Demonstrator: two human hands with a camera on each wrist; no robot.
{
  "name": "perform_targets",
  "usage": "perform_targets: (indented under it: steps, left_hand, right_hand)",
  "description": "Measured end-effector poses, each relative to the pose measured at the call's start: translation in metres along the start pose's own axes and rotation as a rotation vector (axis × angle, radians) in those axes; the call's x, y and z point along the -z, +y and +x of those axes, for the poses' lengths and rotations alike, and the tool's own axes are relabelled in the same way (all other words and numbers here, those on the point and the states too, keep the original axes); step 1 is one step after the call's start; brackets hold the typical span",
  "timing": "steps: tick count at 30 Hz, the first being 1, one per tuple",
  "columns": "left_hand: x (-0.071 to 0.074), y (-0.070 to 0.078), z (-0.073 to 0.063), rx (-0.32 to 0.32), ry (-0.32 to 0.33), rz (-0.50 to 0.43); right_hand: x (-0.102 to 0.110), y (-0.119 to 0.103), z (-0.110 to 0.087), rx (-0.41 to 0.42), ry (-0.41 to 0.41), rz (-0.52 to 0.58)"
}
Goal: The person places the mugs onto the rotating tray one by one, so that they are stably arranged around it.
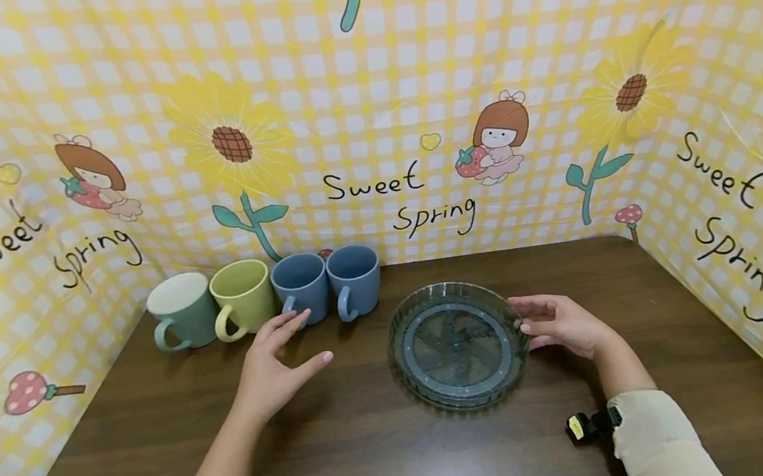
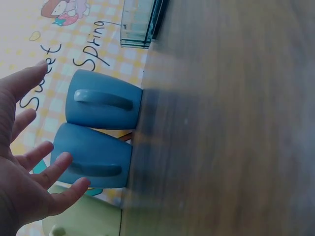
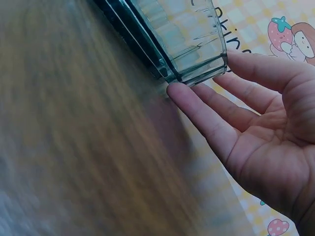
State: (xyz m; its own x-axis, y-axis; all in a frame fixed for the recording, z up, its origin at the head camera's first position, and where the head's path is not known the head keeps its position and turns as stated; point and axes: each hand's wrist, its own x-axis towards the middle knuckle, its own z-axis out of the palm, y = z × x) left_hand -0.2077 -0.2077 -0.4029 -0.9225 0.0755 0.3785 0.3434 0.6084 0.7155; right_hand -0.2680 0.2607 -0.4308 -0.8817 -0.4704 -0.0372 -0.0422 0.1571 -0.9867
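A round, clear smoky-green glass dish (image 1: 460, 399) with fluted sides sits on the brown table, right of the mugs. My right hand (image 1: 564, 325) is at its right side, with extended fingertips touching the outer wall. In the right wrist view, one fingertip (image 3: 178, 90) is at the dish's lower edge. My left hand (image 1: 270, 372) hovers with fingers spread and nothing in it, in front of a blue mug (image 1: 299, 279). A second blue mug (image 1: 355, 276) stands close to its right.
A yellow-green mug (image 1: 247, 296) and a teal mug (image 1: 185, 315) complete the row at the table's (image 1: 350, 461) back left. Behind and beside the table hangs a yellow checked cloth (image 1: 352, 100) with printed flowers and words.
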Motion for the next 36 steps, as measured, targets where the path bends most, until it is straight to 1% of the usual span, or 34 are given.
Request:
perform_targets:
  steps: [4,13,22,26,29,31,36]
  left_hand:
    - [-0.004,0.002,0.003,0.026,0.011,-0.031]
    - [-0.015,0.005,0.010,0.079,0.084,-0.115]
    - [-0.028,0.005,0.019,0.163,0.141,-0.285]
    - [-0.034,0.003,0.023,0.194,0.160,-0.334]
    - [-0.038,0.003,0.026,0.216,0.164,-0.346]
    - [-0.041,0.004,0.028,0.242,0.166,-0.354]
    - [-0.048,0.004,0.032,0.340,0.169,-0.380]
  right_hand:
    - [0.001,0.001,-0.001,0.002,0.004,-0.002]
    - [0.001,0.002,-0.002,0.009,0.007,-0.003]
    - [0.001,0.002,-0.003,0.014,0.005,-0.001]
    - [0.001,0.002,-0.003,0.014,0.004,0.003]
    - [0.001,0.001,-0.003,0.009,0.007,0.005]
    - [0.001,0.001,-0.002,0.005,0.010,0.003]
    - [0.000,0.001,-0.002,0.001,0.006,0.000]
